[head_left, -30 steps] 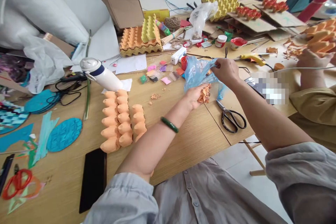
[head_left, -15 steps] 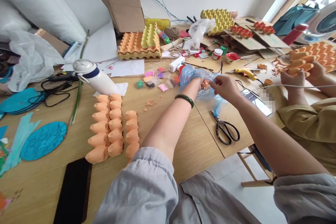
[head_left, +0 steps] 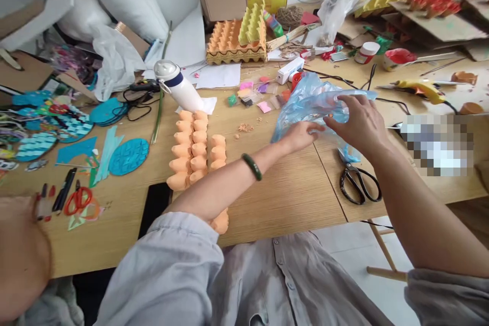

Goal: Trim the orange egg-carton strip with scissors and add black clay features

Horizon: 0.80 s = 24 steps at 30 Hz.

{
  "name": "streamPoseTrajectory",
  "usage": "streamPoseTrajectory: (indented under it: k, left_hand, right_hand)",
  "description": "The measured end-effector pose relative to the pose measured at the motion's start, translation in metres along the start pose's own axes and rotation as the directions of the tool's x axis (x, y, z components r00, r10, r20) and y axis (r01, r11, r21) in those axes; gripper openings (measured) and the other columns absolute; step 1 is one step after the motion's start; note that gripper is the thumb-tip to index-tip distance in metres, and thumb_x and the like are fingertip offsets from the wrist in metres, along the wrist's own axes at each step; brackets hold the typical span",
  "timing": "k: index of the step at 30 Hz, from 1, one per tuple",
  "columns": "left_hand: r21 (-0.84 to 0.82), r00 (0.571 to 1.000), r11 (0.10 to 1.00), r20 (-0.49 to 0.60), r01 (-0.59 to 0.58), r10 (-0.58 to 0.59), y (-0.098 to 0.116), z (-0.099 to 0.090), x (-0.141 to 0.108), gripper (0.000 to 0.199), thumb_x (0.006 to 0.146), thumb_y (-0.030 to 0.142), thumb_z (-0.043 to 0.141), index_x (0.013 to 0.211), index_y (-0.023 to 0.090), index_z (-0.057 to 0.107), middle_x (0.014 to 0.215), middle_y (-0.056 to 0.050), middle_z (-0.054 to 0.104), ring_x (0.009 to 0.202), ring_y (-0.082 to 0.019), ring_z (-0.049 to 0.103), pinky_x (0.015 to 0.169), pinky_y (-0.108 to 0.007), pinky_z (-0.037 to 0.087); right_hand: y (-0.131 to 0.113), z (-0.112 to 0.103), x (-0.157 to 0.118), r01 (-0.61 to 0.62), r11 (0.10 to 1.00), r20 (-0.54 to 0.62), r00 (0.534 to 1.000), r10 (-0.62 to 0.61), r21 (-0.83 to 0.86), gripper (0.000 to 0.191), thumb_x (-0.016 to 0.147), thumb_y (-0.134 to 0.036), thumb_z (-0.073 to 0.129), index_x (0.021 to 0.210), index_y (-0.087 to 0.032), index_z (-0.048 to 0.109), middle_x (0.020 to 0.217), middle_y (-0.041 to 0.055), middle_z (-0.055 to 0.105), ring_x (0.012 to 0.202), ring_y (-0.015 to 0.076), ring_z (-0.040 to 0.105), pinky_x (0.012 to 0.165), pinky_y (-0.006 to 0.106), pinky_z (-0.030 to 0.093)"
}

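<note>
Two hands lay on a blue plastic bag [head_left: 315, 109] on the wooden table [head_left: 290, 198]: the right hand [head_left: 359, 122], fingers spread, pressed on top, seemingly steadying it, while the left hand [head_left: 301, 136], fingers together, lay against its lower edge, no pinch showing. Black-handled scissors [head_left: 359, 186] sat at six o'clock, within easy reach.

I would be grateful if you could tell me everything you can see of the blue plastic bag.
The blue plastic bag is thin, translucent and crumpled, with something orange seeming to show through it. It lies bunched on the wooden table. The right hand rests over its upper part, and the left hand's fingers touch its near side. A narrow end trails down towards the scissors.
</note>
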<state>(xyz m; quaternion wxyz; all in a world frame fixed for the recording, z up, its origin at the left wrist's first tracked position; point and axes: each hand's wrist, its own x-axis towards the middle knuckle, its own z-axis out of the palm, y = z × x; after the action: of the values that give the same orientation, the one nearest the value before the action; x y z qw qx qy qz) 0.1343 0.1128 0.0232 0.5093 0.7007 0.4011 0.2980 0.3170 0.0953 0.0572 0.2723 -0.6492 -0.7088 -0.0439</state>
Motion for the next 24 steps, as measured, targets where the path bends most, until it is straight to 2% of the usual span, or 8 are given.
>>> streamPoseTrajectory:
  k: [2,3,5,7,10,12,16,24]
  left_hand:
    - [-0.026,0.995,0.998,-0.082,-0.052,0.05,-0.005,-0.016,-0.032,0.025,0.087,0.009,0.058,0.098,0.017,0.08,0.111,-0.012,0.08,0.108,-0.023,0.073,0.104,-0.039,0.054]
    - [-0.04,0.977,0.995,-0.199,-0.09,0.08,-0.009,-0.024,-0.047,0.026,0.09,0.012,0.056,0.102,0.018,0.078,0.114,-0.011,0.078,0.106,-0.022,0.073,0.1,-0.038,0.056]
    - [0.05,0.848,0.991,-0.514,-0.121,0.129,-0.021,-0.041,-0.073,0.029,0.093,0.016,0.054,0.113,0.022,0.075,0.124,-0.01,0.074,0.114,-0.021,0.069,0.102,-0.036,0.055]
    - [0.153,0.708,0.988,-0.698,0.004,0.105,-0.035,-0.055,-0.091,0.035,0.094,0.014,0.051,0.123,0.023,0.069,0.135,-0.011,0.068,0.124,-0.021,0.064,0.109,-0.036,0.051]
    - [0.177,0.632,0.926,-0.771,0.333,-0.08,-0.057,-0.068,-0.102,0.046,0.093,0.014,0.055,0.139,0.017,0.056,0.153,-0.019,0.054,0.144,-0.026,0.051,0.121,-0.041,0.04]
    - [0.165,0.594,0.87,-0.787,0.464,-0.167,-0.068,-0.073,-0.099,0.055,0.093,0.019,0.06,0.147,0.01,0.047,0.162,-0.027,0.04,0.155,-0.033,0.036,0.128,-0.047,0.028]
    - [0.163,0.595,0.853,-0.779,0.496,-0.197,-0.079,-0.074,-0.076,0.065,0.096,0.032,0.061,0.152,0.007,0.04,0.167,-0.031,0.029,0.161,-0.037,0.021,0.131,-0.055,0.012]
    - [0.15,0.751,0.955,-0.653,0.256,-0.099,-0.083,-0.057,-0.025,0.048,0.095,0.025,0.06,0.142,0.013,0.057,0.162,-0.022,0.046,0.157,-0.032,0.034,0.131,-0.048,0.021]
  right_hand:
    - [-0.019,-0.002,-0.017,0.05,0.998,-0.143,0.989,-0.043,0.046,0.044,0.09,-0.039,0.065,0.132,-0.023,0.063,0.134,0.016,0.064,0.124,0.0372,0.058,0.098,0.055,0.051]
    - [-0.03,-0.001,-0.026,0.071,0.995,-0.206,0.977,-0.055,0.071,0.038,0.095,-0.034,0.059,0.131,-0.024,0.063,0.133,0.0149,0.065,0.125,0.036,0.058,0.101,0.055,0.049]
    - [-0.055,0.006,-0.046,0.133,0.981,-0.279,0.956,-0.091,0.138,0.03,0.098,-0.026,0.051,0.125,-0.025,0.065,0.125,0.0124,0.069,0.121,0.0325,0.062,0.102,0.053,0.05]
    - [-0.079,0.022,-0.064,0.219,0.953,-0.293,0.944,-0.153,0.211,0.028,0.098,-0.021,0.049,0.12,-0.026,0.066,0.118,0.0106,0.072,0.112,0.0301,0.066,0.098,0.05,0.054]
    - [-0.104,0.049,-0.085,0.307,0.904,-0.301,0.929,-0.216,0.299,0.029,0.096,-0.014,0.049,0.117,-0.025,0.066,0.111,0.01,0.075,0.105,0.0282,0.068,0.091,0.046,0.058]
    - [-0.11,0.062,-0.093,0.345,0.879,-0.317,0.917,-0.242,0.328,0.031,0.094,-0.011,0.049,0.117,-0.024,0.066,0.111,0.0103,0.075,0.105,0.0278,0.068,0.091,0.045,0.058]
    - [-0.102,0.071,-0.099,0.361,0.863,-0.3,0.918,-0.261,0.353,0.037,0.091,-0.007,0.05,0.118,-0.027,0.066,0.114,0.0091,0.076,0.107,0.0274,0.067,0.094,0.046,0.058]
    - [-0.092,0.078,-0.1,0.36,0.868,-0.288,0.919,-0.268,0.343,0.038,0.09,-0.005,0.05,0.117,-0.025,0.067,0.11,0.0089,0.076,0.103,0.0264,0.067,0.089,0.043,0.059]
